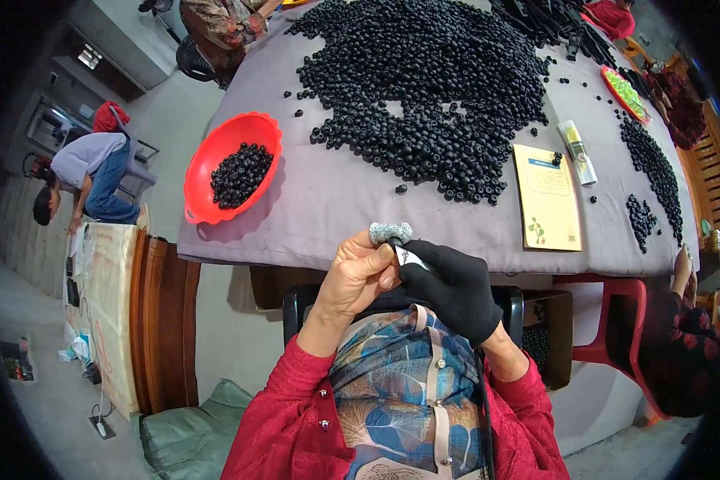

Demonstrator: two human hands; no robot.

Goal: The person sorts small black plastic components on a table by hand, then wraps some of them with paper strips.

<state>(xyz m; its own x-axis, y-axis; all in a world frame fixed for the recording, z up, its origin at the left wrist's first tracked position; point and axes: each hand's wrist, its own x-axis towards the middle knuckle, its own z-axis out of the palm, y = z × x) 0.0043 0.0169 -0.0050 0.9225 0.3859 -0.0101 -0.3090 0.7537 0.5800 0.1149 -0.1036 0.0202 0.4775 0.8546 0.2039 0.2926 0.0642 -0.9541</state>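
My left hand (pixel 352 276) is bare except for a grey speckled sleeve (pixel 390 233) round one finger. Its thumb and fingers pinch together at a small black part (pixel 395 242), mostly hidden between the fingertips. Against it presses my right hand (pixel 456 290), in a black knit glove with its fingers curled closed. A small white piece with dark marks (pixel 409 258) shows at the gloved fingertips; I cannot tell whether it is held or stuck to the glove. Both hands meet above my lap, just in front of the table edge.
A grey-covered table (pixel 312 228) bears a large heap of small black round parts (pixel 424 88). A red bowl (pixel 197 178) of such parts stands left. Right lie a yellow booklet (pixel 547 200), a clear-and-white tube (pixel 578 152) and smaller piles (pixel 652 168). Other people sit around the table.
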